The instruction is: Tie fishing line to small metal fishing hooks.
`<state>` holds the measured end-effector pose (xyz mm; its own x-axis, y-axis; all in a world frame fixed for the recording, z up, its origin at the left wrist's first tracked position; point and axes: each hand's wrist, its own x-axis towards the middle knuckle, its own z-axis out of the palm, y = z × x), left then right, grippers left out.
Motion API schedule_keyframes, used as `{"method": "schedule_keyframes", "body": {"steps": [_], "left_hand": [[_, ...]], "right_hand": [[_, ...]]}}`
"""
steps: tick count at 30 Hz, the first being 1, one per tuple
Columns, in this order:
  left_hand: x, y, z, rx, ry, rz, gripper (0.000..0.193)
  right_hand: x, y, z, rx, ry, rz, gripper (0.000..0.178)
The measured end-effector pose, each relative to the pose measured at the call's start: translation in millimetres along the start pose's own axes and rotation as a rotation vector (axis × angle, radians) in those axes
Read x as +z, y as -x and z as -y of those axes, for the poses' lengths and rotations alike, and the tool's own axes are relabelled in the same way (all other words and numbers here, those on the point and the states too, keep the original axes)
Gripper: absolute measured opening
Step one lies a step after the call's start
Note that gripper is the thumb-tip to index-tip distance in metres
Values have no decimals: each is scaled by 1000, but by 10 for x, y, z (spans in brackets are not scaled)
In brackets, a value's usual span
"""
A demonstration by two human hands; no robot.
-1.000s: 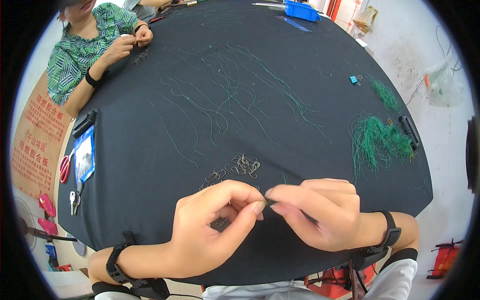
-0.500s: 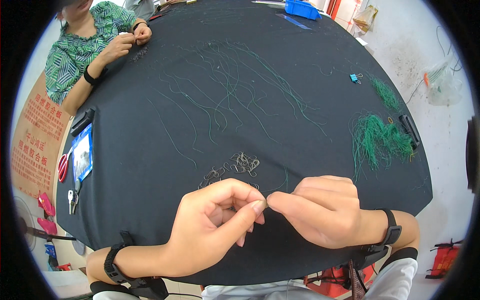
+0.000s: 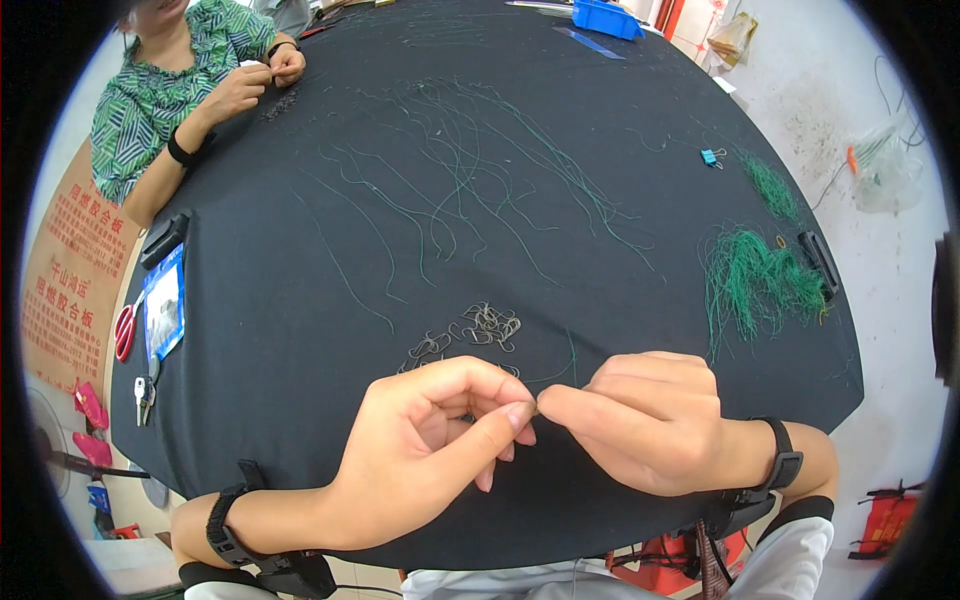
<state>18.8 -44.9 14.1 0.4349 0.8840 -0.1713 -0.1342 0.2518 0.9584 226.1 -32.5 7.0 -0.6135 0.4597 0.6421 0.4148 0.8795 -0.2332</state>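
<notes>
My left hand (image 3: pixel 430 450) is closed in a pinch, thumb tip against forefinger. What sits in that pinch is tiny and mostly covered. Touching it at the fingertips, my right hand (image 3: pixel 640 425) pinches too, its thumb and forefinger pressed together. A thin green fishing line (image 3: pixel 574 358) loops up from beside the right fingers; where it ends between the hands is hidden. Just beyond my left hand lies a loose pile of grey metal fish hooks (image 3: pixel 490 326), partly covered by my fingers. Several cut green lines (image 3: pixel 455 200) are spread across the black cloth farther off.
Green line bundles (image 3: pixel 760 280) lie at the right, near a teal binder clip (image 3: pixel 711 158). Red-handled scissors (image 3: pixel 126 330) and a blue packet (image 3: pixel 166 305) sit at the left edge. A co-worker's hands (image 3: pixel 265 82) work at far left. A blue tray (image 3: pixel 607 18) stands at the back.
Both hands keep their pinch, with the fingertips shifted very slightly. The loop of green line beside my right hand has moved a little. Otherwise the table looks the same.
</notes>
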Motion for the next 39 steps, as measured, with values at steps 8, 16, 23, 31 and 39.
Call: {"method": "schedule_keyframes", "body": {"steps": [8, 16, 23, 31, 39], "left_hand": [[-6, 0, -6, -1, -4, 8, 13], [-19, 2, -17, -8, -20, 16, 13], [-16, -2, -26, -27, -15, 9, 12], [-4, 9, -13, 20, 16, -21, 11], [-11, 15, -25, 83, 32, -77, 10]], "right_hand": [[21, 16, -7, -17, -13, -20, 38], [16, 16, -11, -26, -23, -16, 37], [13, 19, -10, -22, -10, -11, 37], [40, -6, 44, 147, -128, -47, 24], [-27, -45, 99, 599, -623, 46, 8]]}}
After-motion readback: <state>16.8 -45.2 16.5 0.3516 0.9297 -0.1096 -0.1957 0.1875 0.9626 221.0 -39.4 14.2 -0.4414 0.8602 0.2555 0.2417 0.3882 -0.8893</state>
